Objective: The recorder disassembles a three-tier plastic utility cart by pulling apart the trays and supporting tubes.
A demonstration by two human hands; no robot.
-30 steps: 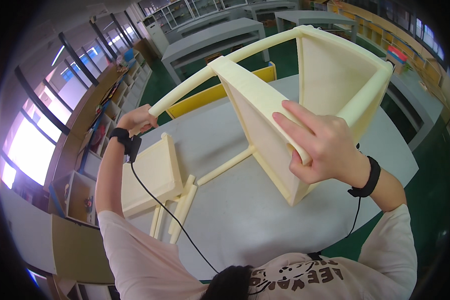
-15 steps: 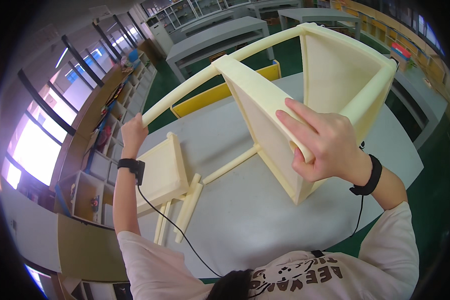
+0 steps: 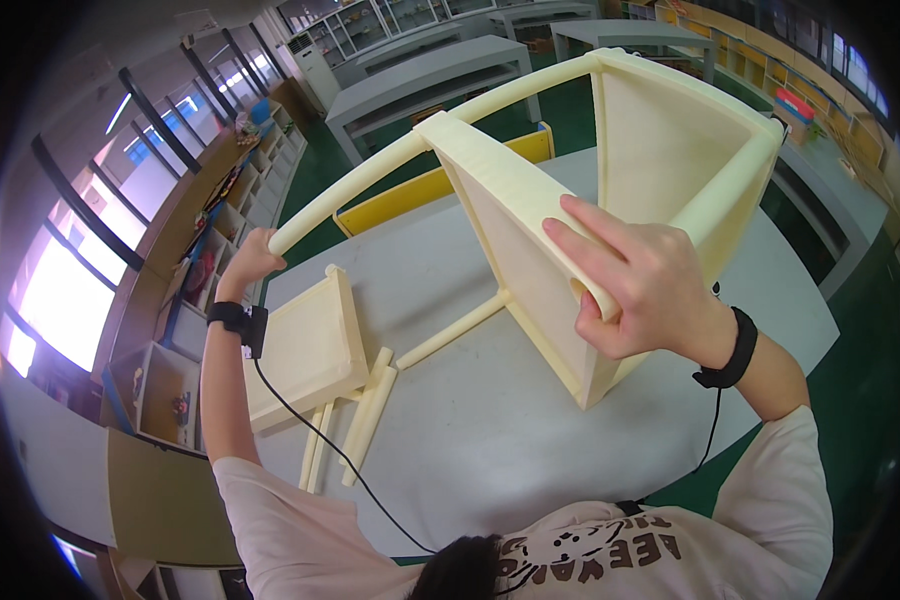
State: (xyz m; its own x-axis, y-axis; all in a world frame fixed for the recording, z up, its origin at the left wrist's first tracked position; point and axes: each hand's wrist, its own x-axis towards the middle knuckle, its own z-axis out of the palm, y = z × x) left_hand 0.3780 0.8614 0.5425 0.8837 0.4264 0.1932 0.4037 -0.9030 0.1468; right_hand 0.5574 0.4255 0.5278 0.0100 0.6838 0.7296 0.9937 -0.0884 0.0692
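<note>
a cream shelf frame (image 3: 680, 130), two panels joined by tubes, was held over the right half of the gray table (image 3: 440, 440); whether its lowest corner touched the tabletop could not be told. the left hand (image 3: 251, 262), beyond the gray table's left edge, had its fingers curled around the free end of a long tube (image 3: 345, 192), which ran along the frame's top. the right hand (image 3: 660, 285), above the gray table's right side, grasped the near corner of the closer shelf panel (image 3: 510, 180), two fingers lying along its broad edge. a thinner tube (image 3: 455, 328) slanted from that panel's underside over the middle of the gray table. on the gray table's left side lay a loose panel (image 3: 305, 345), with several loose tubes (image 3: 367, 420) just beside it. a yellow chair back (image 3: 370, 217) stood at the gray table's far edge. at its near edge, the wearer's pale t-shirt (image 3: 300, 530) bore dark, upside-down lettering (image 3: 610, 548) and a line-drawn animal face.
</note>
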